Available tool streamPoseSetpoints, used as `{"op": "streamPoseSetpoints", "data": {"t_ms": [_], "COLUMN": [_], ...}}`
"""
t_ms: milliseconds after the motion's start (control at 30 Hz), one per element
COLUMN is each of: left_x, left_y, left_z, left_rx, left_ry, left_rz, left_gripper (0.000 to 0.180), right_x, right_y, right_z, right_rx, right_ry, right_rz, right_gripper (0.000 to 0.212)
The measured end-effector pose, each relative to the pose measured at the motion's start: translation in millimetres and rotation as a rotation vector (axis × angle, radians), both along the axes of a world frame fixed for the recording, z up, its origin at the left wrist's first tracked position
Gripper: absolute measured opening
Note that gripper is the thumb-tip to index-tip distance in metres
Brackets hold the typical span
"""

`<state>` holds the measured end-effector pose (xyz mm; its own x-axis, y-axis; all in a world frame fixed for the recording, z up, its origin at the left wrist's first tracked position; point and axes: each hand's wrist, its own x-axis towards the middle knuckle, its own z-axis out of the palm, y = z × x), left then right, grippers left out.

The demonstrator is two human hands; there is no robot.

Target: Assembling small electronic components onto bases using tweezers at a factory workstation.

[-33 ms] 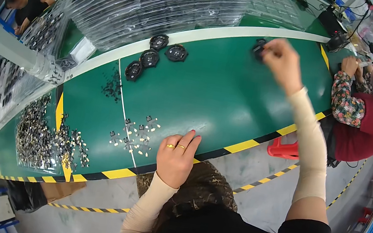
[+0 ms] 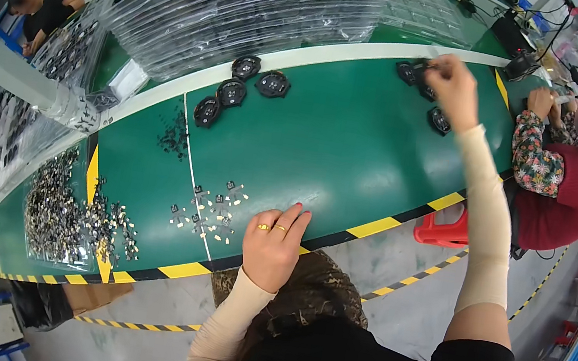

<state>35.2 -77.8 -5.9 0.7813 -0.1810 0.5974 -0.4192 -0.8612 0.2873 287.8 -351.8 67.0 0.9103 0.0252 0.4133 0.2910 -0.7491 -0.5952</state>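
- While I watch through the head camera, the right hand (image 2: 457,95) is at the upper right of the frame, its fingers bent at a dark round housing (image 2: 425,85); I cannot tell whether they grasp it or only touch it.
- Near it on the green worktop (image 2: 325,141) I see a left-hand housing (image 2: 406,72) and a lower housing (image 2: 437,120).
- I find the left hand (image 2: 271,252) at lower centre, fingers released, beside small pale-tabbed pieces (image 2: 231,186).
- Four black housings (image 2: 272,84) cluster at upper centre-left.
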Motion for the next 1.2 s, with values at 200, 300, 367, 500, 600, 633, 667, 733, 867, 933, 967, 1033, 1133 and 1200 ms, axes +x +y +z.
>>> {"op": "streamPoseSetpoints", "data": {"t_ms": [200,300,367,500,600,633,667,733,867,933,967,1033,1133,1200], "left_x": [3.5,0.4,-0.2,1.4,-1.5,-2.3,-1.6,-2.4,-1.3,-0.8,-0.7,-3.9,-4.3,-3.2], "left_y": [-7.3,-4.0,-1.1,-3.8,0.3,2.7,1.4,1.2,-1.0,-2.9,-2.2,0.2,0.0,-2.1], "left_z": [-2.3,-2.2,-3.4,0.0,0.9,0.8,2.2,1.4,0.8,0.2,-1.8,-2.3,5.8,14.3], "left_rx": [-0.042,-0.038,-0.048,-0.04,-0.043,-0.045,-0.039,-0.057,-0.054,-0.049,-0.057,-0.058,-0.132,-0.226], "left_ry": [0.002,0.012,-0.005,0.01,0.009,0.013,0.009,0.021,0.019,0.018,0.021,0.023,0.023,0.08], "left_rz": [-0.01,0.017,0.019,0.001,0.012,0.009,0.026,0.004,0.005,0.013,0.005,0.021,0.004,0.073], "left_gripper": [0.024,0.023,0.022,0.023,0.026,0.029,0.029,0.03,0.029,0.028,0.028,0.028,0.029,0.027], "right_x": [92.9,98.3,91.3,58.3,5.1,-22.6,-36.4,-51.8,-46.8,-42.6,-42.5,-47.8,-57.5,-57.7], "right_y": [-173.3,-175.4,-167.3,-85.2,46.4,91.7,121.2,171.8,230.9,234.5,232.1,222.1,193.2,176.4], "right_z": [-60.4,-64.9,-67.4,-58.1,-50.0,-40.5,-43.4,-46.3,-55.8,-60.2,-60.9,-62.6,-57.6,-61.7], "right_rx": [-0.304,-0.292,-0.335,-0.308,-0.259,-0.293,-0.397,-0.49,-0.488,-0.499,-0.486,-0.46,-0.474,-0.465], "right_ry": [0.239,0.394,0.364,-0.12,-0.418,-0.381,-0.488,-0.379,-0.336,-0.275,-0.277,-0.319,-0.358,-0.353], "right_rz": [-0.47,-0.502,-0.545,-0.371,0.284,0.418,0.528,0.772,0.919,0.991,1.022,1.072,1.05,1.03], "right_gripper": [0.039,0.041,0.045,0.028,0.024,0.029,0.035,0.047,0.055,0.058,0.058,0.06,0.059,0.057]}}
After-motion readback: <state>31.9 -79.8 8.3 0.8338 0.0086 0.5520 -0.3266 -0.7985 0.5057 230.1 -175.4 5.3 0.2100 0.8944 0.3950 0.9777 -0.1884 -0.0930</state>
